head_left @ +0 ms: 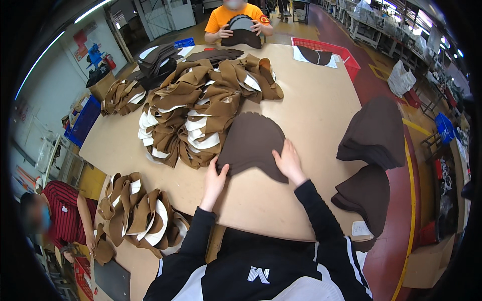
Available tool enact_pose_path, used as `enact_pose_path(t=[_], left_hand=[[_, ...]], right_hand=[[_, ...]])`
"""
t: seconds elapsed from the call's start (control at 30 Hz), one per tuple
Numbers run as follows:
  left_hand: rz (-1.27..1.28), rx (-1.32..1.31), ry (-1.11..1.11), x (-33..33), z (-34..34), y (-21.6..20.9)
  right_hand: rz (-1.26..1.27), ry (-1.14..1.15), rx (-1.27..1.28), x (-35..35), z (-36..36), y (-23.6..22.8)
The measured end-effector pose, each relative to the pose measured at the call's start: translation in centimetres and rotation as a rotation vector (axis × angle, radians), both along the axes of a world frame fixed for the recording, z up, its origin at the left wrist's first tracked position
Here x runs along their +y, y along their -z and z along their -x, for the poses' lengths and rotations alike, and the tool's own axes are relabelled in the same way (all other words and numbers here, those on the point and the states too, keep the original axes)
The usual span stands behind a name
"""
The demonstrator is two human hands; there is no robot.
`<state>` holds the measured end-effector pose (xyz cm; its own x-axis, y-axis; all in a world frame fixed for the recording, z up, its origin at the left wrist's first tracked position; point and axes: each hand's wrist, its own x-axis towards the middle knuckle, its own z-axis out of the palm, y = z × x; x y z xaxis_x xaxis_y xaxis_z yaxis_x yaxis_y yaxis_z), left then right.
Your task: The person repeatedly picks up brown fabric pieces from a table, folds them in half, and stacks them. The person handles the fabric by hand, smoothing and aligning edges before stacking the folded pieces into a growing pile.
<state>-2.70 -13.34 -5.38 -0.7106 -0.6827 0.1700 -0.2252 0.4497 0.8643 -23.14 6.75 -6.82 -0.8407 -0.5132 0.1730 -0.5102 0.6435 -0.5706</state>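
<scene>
A stack of dark brown cut fabric pieces (255, 138), with a rounded, notched far edge and a curved near edge, lies on the table in front of me. My left hand (216, 178) grips its near left corner, thumb on top and the other fingers partly hidden at the side. Along the right edge, my right hand (288, 161) holds the same stack, fingers pointing away from me. Just left of it, bundles of brown fabric pieces with white parts (201, 108) are heaped up and touch or nearly touch the stack.
More dark brown stacks (374, 133) lie at the table's right edge, one with a white label (360, 229). Brown-and-white bundles (143, 213) sit at the near left. Across the table (311, 115) a person in orange (236, 22) holds dark pieces; another in striped red (68, 213) works at left.
</scene>
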Motion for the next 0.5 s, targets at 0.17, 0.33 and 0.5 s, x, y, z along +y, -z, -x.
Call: enact_pose_path(t=[0.17,0.33,0.5], left_hand=[[-0.086,-0.139,-0.027,-1.4,-5.5,0.7],[-0.154,-0.249,0.220,2.7,-7.0,-4.3],[-0.228,-0.417,0.315,3.2,-7.4,-6.0]], right_hand=[[0.337,-0.057,-0.615,6.8,-7.6,-5.2],[0.904,-0.069,-1.485,12.4,-10.4,-6.7],[0.701,0.051,-1.455,10.5,-11.8,-8.3]])
